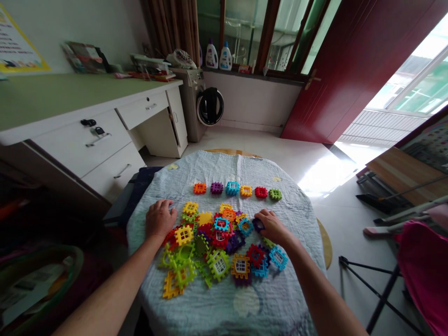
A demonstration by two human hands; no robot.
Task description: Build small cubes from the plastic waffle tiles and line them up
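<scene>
- Plastic blocks [219, 264] with notched edges are lying in a loose, overlapping pile on the cloth-covered tabletop [326, 242], between and nearer than the two hands.
- The pile is showing yellow, green, red, orange, purple and blue pieces, many of them carrying window-like grids; green ones are gathering mostly at the near left.
- Six small groups or single blocks are forming a spaced row beyond the pile: from left to right, orange [199, 188], purple [217, 188], blue [232, 188], yellow [245, 191], red [261, 192] and green [275, 194].
- The left hand [161, 219] is resting palm down at the left side of the pile, its fingers slightly bent; whether anything is sitting beneath it, I cannot tell.
- The right hand [272, 226] is reaching to the right side of the pile, its fingers touching a dark purple block [258, 225]; whether they are gripping it, I cannot tell.
- A pale blue cloth [280, 303] is spreading under all the blocks, wrinkling in places.
- Beyond, at far left, a green-topped desk [52, 93] is standing beside a washing machine [191, 93] whose round door is hanging open; a red door [325, 79] is standing at far right.
</scene>
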